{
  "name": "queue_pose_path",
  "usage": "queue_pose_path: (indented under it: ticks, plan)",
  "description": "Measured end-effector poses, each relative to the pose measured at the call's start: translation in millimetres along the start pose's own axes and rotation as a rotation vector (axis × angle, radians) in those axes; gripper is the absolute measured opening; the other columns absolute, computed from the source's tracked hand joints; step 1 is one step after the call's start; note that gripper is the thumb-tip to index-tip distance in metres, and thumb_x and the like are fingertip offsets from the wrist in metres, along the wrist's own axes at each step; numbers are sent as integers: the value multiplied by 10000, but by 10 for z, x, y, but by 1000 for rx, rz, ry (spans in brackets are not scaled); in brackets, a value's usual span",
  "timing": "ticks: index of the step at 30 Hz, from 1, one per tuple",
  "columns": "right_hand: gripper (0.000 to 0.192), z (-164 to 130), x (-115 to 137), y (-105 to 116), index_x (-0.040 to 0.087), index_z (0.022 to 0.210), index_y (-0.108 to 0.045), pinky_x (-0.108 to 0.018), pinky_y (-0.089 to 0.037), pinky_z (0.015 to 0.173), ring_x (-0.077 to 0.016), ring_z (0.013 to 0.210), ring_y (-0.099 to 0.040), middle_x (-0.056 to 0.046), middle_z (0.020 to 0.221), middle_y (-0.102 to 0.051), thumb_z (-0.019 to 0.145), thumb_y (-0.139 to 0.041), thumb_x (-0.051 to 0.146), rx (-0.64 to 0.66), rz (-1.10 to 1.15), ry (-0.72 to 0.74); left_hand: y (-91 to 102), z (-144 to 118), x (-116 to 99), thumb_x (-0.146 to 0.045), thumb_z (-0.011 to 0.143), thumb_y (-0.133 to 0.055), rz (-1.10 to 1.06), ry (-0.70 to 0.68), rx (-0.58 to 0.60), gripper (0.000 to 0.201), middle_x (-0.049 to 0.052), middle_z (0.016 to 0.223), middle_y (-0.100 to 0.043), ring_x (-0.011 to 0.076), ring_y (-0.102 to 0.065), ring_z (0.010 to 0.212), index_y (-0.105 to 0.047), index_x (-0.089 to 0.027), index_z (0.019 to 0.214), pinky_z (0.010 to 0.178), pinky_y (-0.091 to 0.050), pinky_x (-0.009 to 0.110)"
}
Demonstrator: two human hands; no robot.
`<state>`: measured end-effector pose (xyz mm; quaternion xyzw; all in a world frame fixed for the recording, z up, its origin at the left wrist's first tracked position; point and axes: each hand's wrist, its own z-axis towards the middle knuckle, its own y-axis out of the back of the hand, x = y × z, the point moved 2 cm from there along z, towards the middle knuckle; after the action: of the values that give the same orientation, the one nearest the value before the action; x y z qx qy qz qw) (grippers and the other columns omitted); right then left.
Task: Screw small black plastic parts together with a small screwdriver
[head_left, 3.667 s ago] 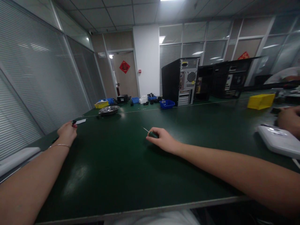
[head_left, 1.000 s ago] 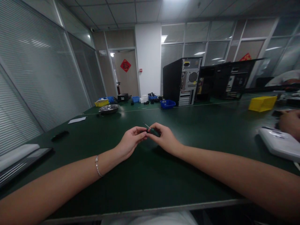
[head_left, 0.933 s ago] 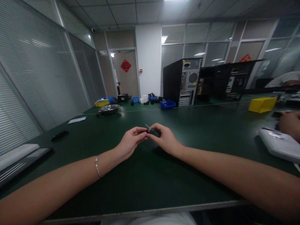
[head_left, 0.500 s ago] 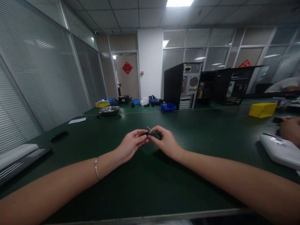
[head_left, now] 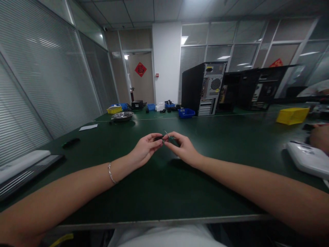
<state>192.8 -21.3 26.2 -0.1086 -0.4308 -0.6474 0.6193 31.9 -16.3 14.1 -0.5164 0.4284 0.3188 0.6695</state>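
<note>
Looks mid-job to me: left hand (head_left: 145,150) pinches a small dark piece (head_left: 158,138), right hand (head_left: 185,151) grips a green-handled tool with a thin metal shaft (head_left: 172,139), both over the dark green bench (head_left: 159,195), neither put down, no clue what's left.

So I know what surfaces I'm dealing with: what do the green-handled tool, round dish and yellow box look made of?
Green-handled tool in the right hand: thin, pale grey shaft, probably bare metal; handle perhaps plastic, but partly covered.
Round dish: likely polished metal, silvery with bright reflections.
Yellow box: probably plastic, evenly coloured; exact finish unclear.
</note>
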Motion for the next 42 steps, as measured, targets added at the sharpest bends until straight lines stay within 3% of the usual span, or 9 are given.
queue_pose_path:
  ticks: [10, 15, 17, 20, 23, 28, 42]
  plan:
    - [286, 9, -110, -39, 191, 1013, -584, -245, -423, 535, -124, 633, -552, -41, 869, -612, 779, -606, 354, 33, 71, -85, 2, -4, -1, 22, 723, -598, -26, -4, 32, 243, 76, 952, -650, 146, -618, 907, -610, -124, 917, 859, -477, 255]
    - [254, 20, -88, -50, 188, 1021, -557, -270, -458, 634, -156, 762, -576, -50, 909, -607, 800, -582, 312, 19, 57, -61, -3, -17, -38, -100, 815, -537, -45, 1, 51, 137, 110, 986, -645, 168, -608, 911, -638, -96, 908, 880, -466, 305]
    - [238, 26, -71, -40, 189, 1016, -551, -290, -459, 707, -170, 838, -567, -52, 948, -599, 798, -583, 278, -10, 18, -17, 24, -3, -36, -173, 850, -502, -35, -12, 61, 180, 123, 1006, -642, 183, -602, 923, -650, -91, 914, 884, -464, 328]
    - [211, 30, -56, -24, 189, 981, -558, -300, -447, 750, -169, 848, -553, -48, 956, -584, 781, -598, 244, -30, -79, 37, 73, 33, -10, -138, 818, -549, 9, -15, 33, 153, 111, 1000, -645, 172, -595, 937, -658, -95, 916, 887, -460, 301]
    - [193, 23, -51, -13, 188, 965, -551, -283, -443, 724, -158, 821, -547, -43, 946, -572, 778, -591, 219, -44, -121, 53, 64, 43, 12, -71, 772, -592, 11, 25, 30, 186, 97, 999, -644, 154, -601, 922, -649, -106, 946, 888, -460, 274]
    - [198, 8, -56, -8, 188, 981, -529, -255, -423, 633, -141, 749, -538, -35, 929, -568, 788, -566, 201, -29, -131, 27, -35, -17, 1, -38, 787, -557, 5, 133, 146, 197, 122, 1024, -631, 174, -600, 952, -636, -78, 962, 920, -453, 294]
    - [209, -3, -34, 20, 191, 979, -558, -262, -406, 642, -141, 738, -497, -29, 899, -564, 772, -588, 178, -12, -205, 89, 60, 28, 44, -90, 817, -530, -30, 115, 226, 248, 132, 1090, -587, 222, -586, 1000, -572, -106, 1061, 970, -420, 409]
